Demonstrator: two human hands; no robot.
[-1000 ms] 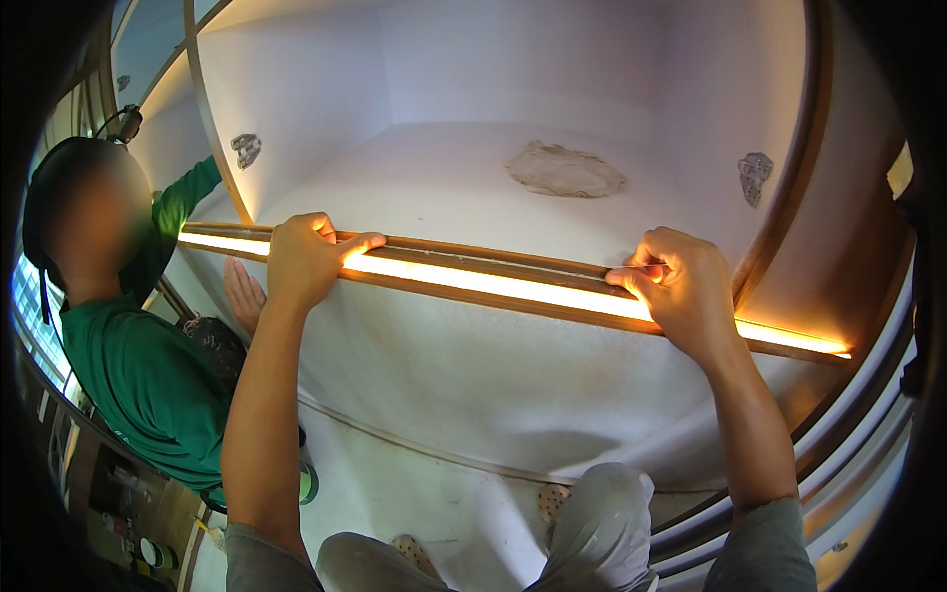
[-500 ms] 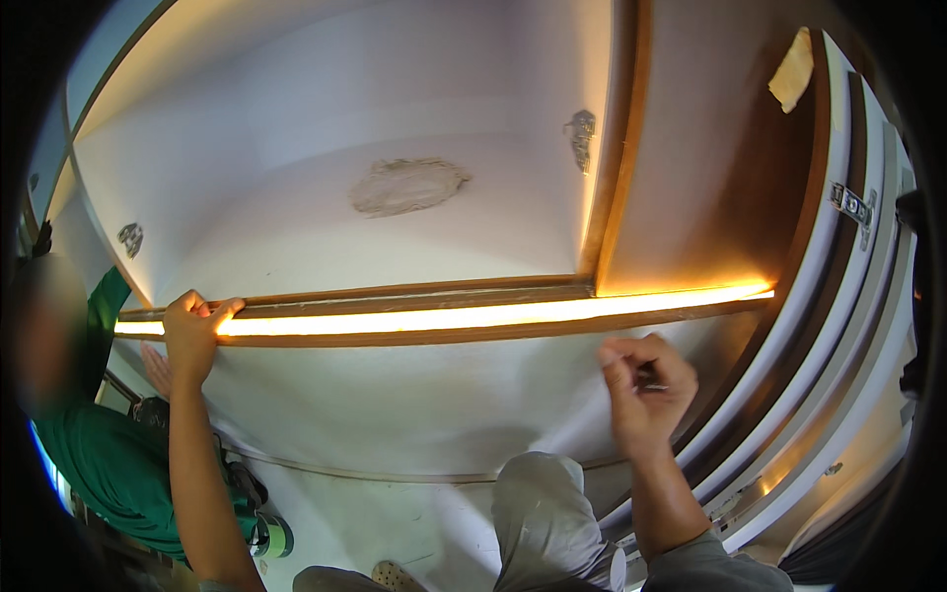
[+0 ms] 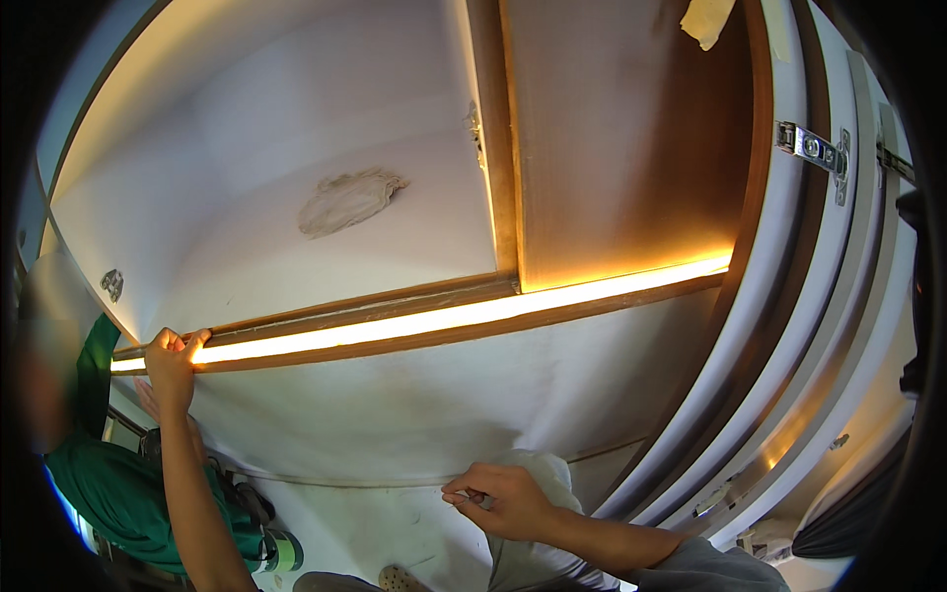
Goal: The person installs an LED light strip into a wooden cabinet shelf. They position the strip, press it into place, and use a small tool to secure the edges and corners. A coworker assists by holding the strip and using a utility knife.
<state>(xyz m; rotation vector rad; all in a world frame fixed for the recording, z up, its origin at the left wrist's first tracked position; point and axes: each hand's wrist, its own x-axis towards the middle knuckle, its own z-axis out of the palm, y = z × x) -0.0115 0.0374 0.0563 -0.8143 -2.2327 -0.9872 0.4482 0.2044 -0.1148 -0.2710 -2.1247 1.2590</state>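
A glowing light strip (image 3: 414,329) runs along the brown wooden rail (image 3: 424,355) at the front of an open white cabinet. At the left end of the strip, my left hand (image 3: 171,371) is closed on the rail, fingers over its top edge. My right hand (image 3: 508,501) hangs low before the white front panel (image 3: 395,414), above my knee and apart from the rail. Its fingers are curled into a pinch; something small and greyish shows between them, too small to name.
A crumpled cloth (image 3: 350,202) lies inside the cabinet. Several white door panels (image 3: 838,227) with a metal hinge (image 3: 817,150) stand at the right. At the left, a person in a green shirt (image 3: 118,503) crouches close to my arm. Tape (image 3: 706,22) hangs at upper right.
My right hand has dropped down and to the left, away from the strip, still curled. My left hand stays on the rail. The view has turned toward the right.
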